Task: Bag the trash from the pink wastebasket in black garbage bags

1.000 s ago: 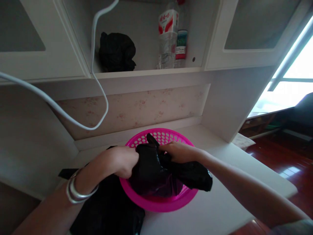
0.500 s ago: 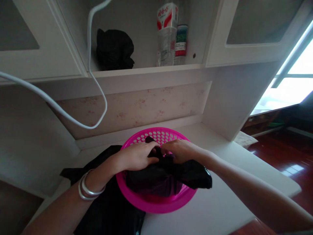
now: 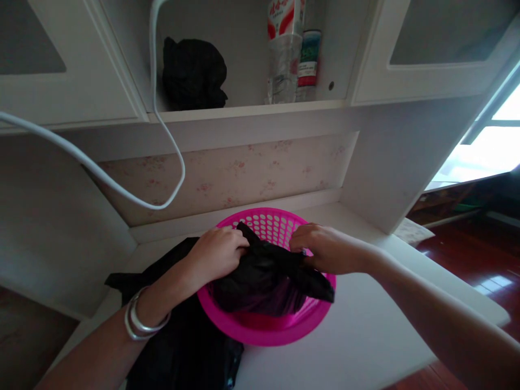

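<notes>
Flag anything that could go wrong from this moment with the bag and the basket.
1. The pink basket sits near the desk's front edge; both the left hand and the right hand grip the black plastic bag, so a tug might slide it off.
2. The thin bag could tear.
3. The white cable hanging above may snag a raised arm.

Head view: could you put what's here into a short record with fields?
left hand: grips the black bag at its left side
right hand: grips the bag at its right side
bag: lies in the pink basket, one end over the rim
basket: on the white desk
beside basket: black cloth, at left
shelf: black bundle, two bottles
cable: white, hangs in a loop
</notes>
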A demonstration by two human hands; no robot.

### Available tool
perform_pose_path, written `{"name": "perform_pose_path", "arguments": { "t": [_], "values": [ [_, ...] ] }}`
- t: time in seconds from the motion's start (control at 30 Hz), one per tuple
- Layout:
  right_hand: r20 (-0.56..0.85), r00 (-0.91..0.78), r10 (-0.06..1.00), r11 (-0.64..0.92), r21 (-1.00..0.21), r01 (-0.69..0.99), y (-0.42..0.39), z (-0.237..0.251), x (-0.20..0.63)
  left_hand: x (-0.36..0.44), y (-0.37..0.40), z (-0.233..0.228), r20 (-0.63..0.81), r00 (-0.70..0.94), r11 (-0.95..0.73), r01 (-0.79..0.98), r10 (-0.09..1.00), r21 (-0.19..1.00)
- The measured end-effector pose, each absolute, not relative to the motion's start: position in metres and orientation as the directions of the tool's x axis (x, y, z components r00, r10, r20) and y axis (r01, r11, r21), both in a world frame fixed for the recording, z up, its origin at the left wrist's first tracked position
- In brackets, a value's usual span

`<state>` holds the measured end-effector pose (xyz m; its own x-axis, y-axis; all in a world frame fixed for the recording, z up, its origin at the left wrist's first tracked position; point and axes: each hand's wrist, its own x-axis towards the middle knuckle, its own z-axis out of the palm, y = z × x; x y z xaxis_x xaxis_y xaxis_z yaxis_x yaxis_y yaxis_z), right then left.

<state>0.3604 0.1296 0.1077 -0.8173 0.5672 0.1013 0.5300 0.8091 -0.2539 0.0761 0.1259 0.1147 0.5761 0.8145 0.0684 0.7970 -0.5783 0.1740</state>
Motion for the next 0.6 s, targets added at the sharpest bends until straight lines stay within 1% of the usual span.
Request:
{"name": "perform_pose_path", "arguments": {
  "t": [0.07,0.1,0.2,0.27,0.37,0.47,0.53,0.6],
  "values": [
    [0.083,-0.787,0.611,0.779,-0.240,0.579,0.126,0.112,0.366,0.068,0.129,0.115,0.112,0.534,-0.546,0.825,0.838,0.144],
    [0.073,-0.775,0.628,0.763,-0.255,0.594,0.124,0.113,0.367,0.066,0.129,0.114,0.131,0.520,-0.535,0.834,0.844,0.134],
    [0.055,-0.738,0.672,0.701,-0.370,0.610,0.121,0.115,0.362,0.067,0.124,0.113,0.163,0.520,-0.539,0.834,0.839,0.113],
    [0.052,-0.723,0.689,0.673,-0.416,0.612,0.118,0.115,0.354,0.072,0.119,0.114,0.196,0.548,-0.577,0.804,0.813,0.144],
    [0.072,-0.724,0.686,0.683,-0.409,0.606,0.116,0.116,0.343,0.077,0.114,0.115,0.248,0.583,-0.632,0.739,0.774,0.236],
    [0.125,-0.726,0.677,0.704,-0.400,0.587,0.114,0.117,0.344,0.074,0.117,0.113,0.229,0.572,-0.615,0.748,0.788,0.249],
    [0.139,-0.732,0.667,0.706,-0.430,0.563,0.112,0.117,0.350,0.070,0.120,0.111,0.199,0.570,-0.604,0.743,0.797,0.290],
    [0.135,-0.738,0.661,0.694,-0.482,0.534,0.109,0.117,0.357,0.068,0.122,0.108,0.182,0.601,-0.625,0.713,0.778,0.318]
  ]
}}
